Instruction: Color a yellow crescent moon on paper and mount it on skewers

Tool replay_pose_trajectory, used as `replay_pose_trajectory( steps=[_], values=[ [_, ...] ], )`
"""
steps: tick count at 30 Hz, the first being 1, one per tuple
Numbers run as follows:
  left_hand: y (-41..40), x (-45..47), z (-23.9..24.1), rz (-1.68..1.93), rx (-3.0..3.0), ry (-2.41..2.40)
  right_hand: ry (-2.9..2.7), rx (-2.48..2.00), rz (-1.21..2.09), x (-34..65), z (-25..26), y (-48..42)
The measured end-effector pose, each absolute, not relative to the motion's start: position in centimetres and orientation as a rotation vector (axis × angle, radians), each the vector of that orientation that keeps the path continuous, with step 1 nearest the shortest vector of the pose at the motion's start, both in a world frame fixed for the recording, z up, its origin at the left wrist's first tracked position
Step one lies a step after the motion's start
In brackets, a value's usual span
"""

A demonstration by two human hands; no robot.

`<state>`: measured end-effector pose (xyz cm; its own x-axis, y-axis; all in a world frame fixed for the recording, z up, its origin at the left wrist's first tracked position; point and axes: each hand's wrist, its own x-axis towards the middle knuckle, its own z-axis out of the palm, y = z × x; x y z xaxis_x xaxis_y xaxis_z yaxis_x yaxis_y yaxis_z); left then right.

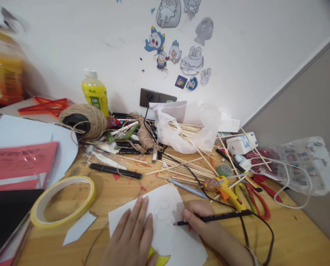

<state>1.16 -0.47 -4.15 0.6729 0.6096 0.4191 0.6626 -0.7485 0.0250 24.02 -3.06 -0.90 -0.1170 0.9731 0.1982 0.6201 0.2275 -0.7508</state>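
My left hand point(133, 234) lies flat with fingers stretched out on a white sheet of paper point(167, 236) on the wooden desk point(117, 192). My right hand point(202, 223) is closed around a black pencil point(220, 217), its tip touching the paper beside a faint round outline point(162, 210). A yellow cut-out piece point(161, 260) peeks from under the left hand at the paper's near edge.
A yellow tape roll point(62, 203) lies left, a twine spool point(83, 120) and yellow bottle point(95, 92) behind. Wooden skewers point(181, 166), a plastic bag point(187, 125), a yellow glue gun point(227, 190), red-handled scissors point(257, 199) and black cable point(264, 229) crowd the right.
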Motion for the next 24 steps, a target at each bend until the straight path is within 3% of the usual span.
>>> replay_pose_trajectory(
  steps=[17,24],
  values=[
    [-0.52,1.04,-4.32,-0.635,-2.753,-1.036,-1.796,-1.443,0.715,24.32,-1.09,-3.26],
    [-0.57,1.05,-4.48,-0.636,-2.733,-1.017,-1.524,-1.388,0.851,24.07,-1.00,-3.23]
  ],
)
